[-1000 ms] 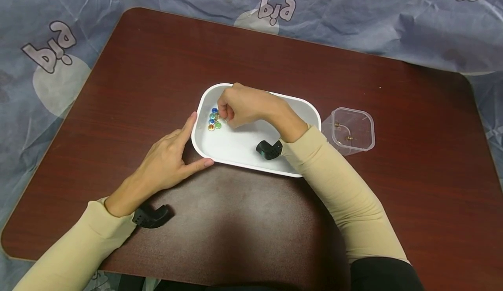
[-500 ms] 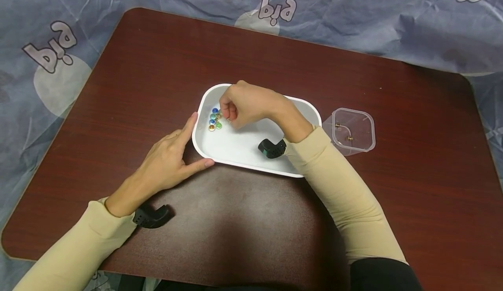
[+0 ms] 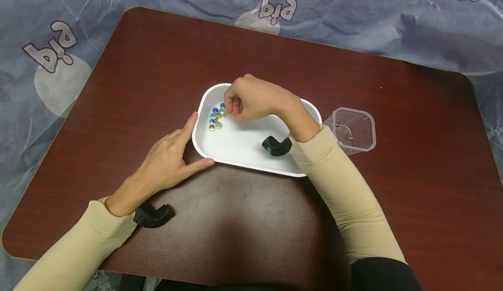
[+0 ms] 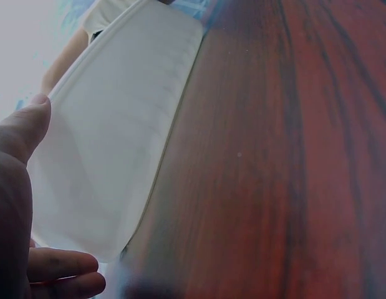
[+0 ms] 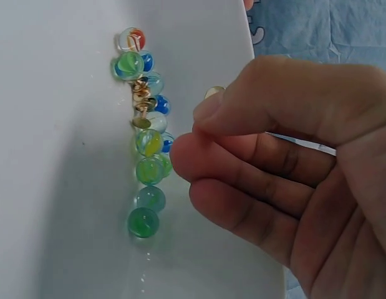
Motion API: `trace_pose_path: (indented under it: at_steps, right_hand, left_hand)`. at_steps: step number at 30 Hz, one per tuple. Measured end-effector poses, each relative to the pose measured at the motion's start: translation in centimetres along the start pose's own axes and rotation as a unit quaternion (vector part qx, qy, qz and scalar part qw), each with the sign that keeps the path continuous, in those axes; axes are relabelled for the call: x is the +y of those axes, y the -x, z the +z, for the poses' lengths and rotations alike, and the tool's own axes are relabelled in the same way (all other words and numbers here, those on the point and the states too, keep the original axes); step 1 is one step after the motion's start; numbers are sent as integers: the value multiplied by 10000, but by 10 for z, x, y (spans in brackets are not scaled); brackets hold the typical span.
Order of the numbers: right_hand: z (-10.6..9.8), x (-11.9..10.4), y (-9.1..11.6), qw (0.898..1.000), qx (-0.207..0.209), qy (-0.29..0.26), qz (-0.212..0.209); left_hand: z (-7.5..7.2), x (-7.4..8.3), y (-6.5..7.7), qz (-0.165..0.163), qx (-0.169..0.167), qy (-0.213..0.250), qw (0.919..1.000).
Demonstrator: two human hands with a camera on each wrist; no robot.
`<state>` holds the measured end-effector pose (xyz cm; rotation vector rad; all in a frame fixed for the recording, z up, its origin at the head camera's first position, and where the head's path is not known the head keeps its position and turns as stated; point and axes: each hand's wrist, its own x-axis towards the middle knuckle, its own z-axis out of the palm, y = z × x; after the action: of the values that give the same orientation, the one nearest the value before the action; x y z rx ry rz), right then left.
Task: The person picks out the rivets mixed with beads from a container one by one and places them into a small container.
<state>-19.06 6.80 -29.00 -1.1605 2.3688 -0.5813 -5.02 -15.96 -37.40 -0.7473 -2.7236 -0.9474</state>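
My right hand (image 3: 255, 99) is over the left half of a white tray (image 3: 243, 153). Between thumb and forefinger it pinches a small brass thumbtack (image 5: 214, 92), whose round gold head shows above the thumb. Beside these fingers, glass marbles (image 5: 150, 169) in green, blue and orange lie in a rough row on the tray floor. Several brass tacks (image 5: 141, 93) lie among them. My left hand (image 3: 165, 160) touches the tray's left end, its fingers along the side and its thumb at the near corner. In the left wrist view the tray's outer wall (image 4: 111, 137) fills the space beside that hand.
A clear plastic box (image 3: 363, 127) stands right of the tray, with small brass pieces (image 3: 349, 138) inside. Both stand on a dark red-brown wooden table (image 3: 251, 221). Blue printed cloth (image 3: 334, 11) lies beyond the table's far edge.
My right hand has lifted slightly and moved right, away from the marbles, with the thumbtack in its fingertips. More marbles show where it was. The left hand stays still.
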Motion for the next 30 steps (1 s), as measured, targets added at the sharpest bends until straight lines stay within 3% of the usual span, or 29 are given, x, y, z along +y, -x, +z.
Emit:
trace_pose_path:
  at_steps: [16,30]
  right_hand:
    - [-14,-3,17,9993,364,-83,69]
    - [-19,-10,37,9982,563,218,-53]
  left_hand:
    - [1,0,0,46,33,-9,10000]
    - [0,0,0,9,1,-3,10000]
